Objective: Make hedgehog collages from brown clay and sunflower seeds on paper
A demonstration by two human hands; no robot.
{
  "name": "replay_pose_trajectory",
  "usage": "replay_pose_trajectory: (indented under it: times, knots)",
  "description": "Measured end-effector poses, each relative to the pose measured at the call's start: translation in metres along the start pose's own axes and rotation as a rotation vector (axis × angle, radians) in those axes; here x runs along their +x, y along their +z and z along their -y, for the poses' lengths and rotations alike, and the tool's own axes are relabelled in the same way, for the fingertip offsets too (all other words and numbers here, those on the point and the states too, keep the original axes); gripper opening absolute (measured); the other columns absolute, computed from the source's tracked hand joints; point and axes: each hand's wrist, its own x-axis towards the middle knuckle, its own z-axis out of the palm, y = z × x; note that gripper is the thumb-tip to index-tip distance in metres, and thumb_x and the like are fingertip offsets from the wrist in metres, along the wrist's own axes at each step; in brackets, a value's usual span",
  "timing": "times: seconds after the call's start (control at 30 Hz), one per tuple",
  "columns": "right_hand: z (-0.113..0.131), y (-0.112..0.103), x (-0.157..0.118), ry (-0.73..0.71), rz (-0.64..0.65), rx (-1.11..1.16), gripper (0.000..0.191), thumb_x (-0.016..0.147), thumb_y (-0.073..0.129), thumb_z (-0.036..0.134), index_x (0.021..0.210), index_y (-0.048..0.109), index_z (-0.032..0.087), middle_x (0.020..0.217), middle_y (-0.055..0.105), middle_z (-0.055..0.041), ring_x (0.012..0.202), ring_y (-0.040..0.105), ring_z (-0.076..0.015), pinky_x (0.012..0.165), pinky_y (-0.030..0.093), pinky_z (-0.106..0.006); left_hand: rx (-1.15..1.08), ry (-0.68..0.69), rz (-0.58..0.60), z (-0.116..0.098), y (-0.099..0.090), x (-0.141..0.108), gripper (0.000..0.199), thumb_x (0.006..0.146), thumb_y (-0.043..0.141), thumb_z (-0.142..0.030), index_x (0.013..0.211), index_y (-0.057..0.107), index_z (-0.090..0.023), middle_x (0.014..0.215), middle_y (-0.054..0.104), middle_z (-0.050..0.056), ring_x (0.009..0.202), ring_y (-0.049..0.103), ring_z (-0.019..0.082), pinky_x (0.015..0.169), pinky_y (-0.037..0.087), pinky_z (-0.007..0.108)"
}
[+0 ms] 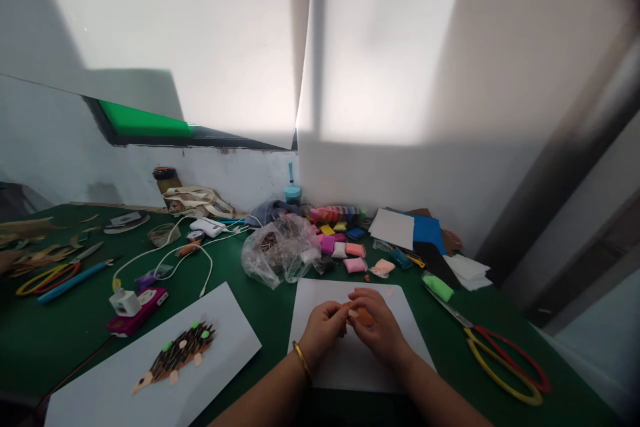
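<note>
My left hand [324, 329] has its fingertips pinched on a small pale piece [353, 313], above the white sheet [316, 297] on the near side, and my right hand [378, 325] curves close to it from the right (if these fingers also press, I cannot tell). The piece looks like soft clay, so I judge it light and easily dented, best taken by its edges with little pressure.
</note>
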Motion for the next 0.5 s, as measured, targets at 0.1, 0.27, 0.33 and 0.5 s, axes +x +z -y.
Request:
replay_pose_trajectory:
  times: [0.1,0.27,0.33,0.5]
  knots:
    - [-0.0017,0.0007,-0.0002,0.005,-0.015,0.004,0.011,0.076,0.061,0.025,0.087,0.061,0.024,0.106,0.059,-0.0066,0.107,0.051,-0.0237,0.093,0.043,-0.042,0.009,0.003,-0.001,-0.0007,0.0002,-0.0005,0.032,0.075,0.056,-0.045,0.066,0.058,-0.014,0.049,0.050,-0.003,0.048,0.045,0.010,0.049,0.033,0.022]
    - [-0.0036,0.0013,-0.0002,0.014,-0.023,0.026,0.009,0.077,0.060,0.026,0.087,0.061,0.024,0.106,0.059,-0.0069,0.107,0.051,-0.0239,0.093,0.043,-0.043,-0.005,-0.009,0.002,-0.0037,0.0007,-0.0008,0.032,0.075,0.056,-0.046,0.067,0.058,-0.014,0.050,0.049,-0.003,0.048,0.044,0.010,0.050,0.033,0.022]
    - [-0.0033,0.0011,-0.0001,0.017,-0.022,0.033,0.010,0.078,0.060,0.026,0.087,0.062,0.024,0.107,0.059,-0.0070,0.107,0.051,-0.0241,0.093,0.043,-0.044,-0.017,-0.010,0.006,-0.0034,0.0010,-0.0006,0.032,0.074,0.056,-0.046,0.068,0.059,-0.014,0.051,0.050,-0.003,0.049,0.045,0.011,0.050,0.034,0.022]
    - [-0.0022,0.0003,-0.0003,0.000,-0.009,0.042,0.012,0.078,0.060,0.026,0.089,0.061,0.024,0.107,0.059,-0.0072,0.107,0.051,-0.0244,0.093,0.043,-0.044,-0.012,-0.022,0.000,-0.0006,0.0015,-0.0004,0.031,0.073,0.057,-0.046,0.069,0.060,-0.015,0.051,0.050,-0.003,0.050,0.046,0.011,0.051,0.034,0.023]
